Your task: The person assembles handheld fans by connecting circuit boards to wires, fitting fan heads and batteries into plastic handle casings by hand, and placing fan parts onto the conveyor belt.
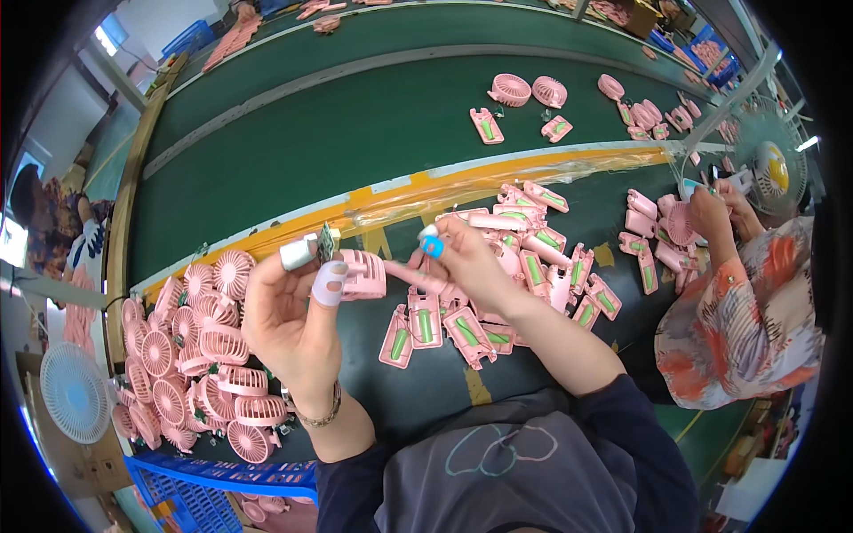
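Observation:
My left hand (298,333) is raised at the left of the bench, thumb and fingers closed on a pink fan head (362,274). A small green circuit board (328,243) stands up at its edge, between my wrapped fingertips. Just right of the fan head is my right hand (471,262), its fingers bent together, one with blue tape. A slim pinkish shape runs from beside these fingers to the fan head; I cannot make out whether it is a part or a finger. Beneath and beyond my right hand lies a heap of pink handle shells (462,333) with green batteries inside.
Many pink fan heads (169,355) are piled at left, above a blue crate (222,480). Beyond the yellow-edged rail runs a green conveyor belt (293,133) with several fan parts (511,89). At right, a co-worker (737,320) handles parts near a standing fan (771,169).

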A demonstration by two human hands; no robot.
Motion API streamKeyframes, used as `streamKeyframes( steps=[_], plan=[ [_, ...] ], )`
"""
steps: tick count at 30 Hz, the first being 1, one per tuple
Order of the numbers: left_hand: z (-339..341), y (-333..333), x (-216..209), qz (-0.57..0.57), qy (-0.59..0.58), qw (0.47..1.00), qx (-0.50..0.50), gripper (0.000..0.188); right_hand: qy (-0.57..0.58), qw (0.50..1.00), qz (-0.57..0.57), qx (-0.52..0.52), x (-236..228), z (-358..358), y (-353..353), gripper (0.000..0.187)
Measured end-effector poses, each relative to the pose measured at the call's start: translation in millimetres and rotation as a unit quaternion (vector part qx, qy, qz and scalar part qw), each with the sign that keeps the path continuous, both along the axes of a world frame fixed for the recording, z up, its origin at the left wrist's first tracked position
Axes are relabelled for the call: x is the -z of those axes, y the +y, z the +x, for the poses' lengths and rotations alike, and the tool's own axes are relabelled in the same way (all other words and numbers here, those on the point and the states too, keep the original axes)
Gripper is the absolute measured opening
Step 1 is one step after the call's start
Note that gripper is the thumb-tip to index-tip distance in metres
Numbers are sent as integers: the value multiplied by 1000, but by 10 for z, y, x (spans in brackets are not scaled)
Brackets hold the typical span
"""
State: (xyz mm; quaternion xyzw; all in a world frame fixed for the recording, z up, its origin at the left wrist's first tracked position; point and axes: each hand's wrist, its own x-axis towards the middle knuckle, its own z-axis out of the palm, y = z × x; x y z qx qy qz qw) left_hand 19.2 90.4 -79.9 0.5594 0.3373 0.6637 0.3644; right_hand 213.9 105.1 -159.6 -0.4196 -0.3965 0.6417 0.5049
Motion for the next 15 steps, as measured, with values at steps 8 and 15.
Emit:
streamKeyframes(
  steps=[8,15],
  plan=[
    [22,-124,25,-14,50,999,11,29,-3,999,-8,-38,-451,52,-345,20],
    [170,-154,-25,-16,30,991,131,26,-60,991,117,-5,-693,200,-580,18]
  ],
)
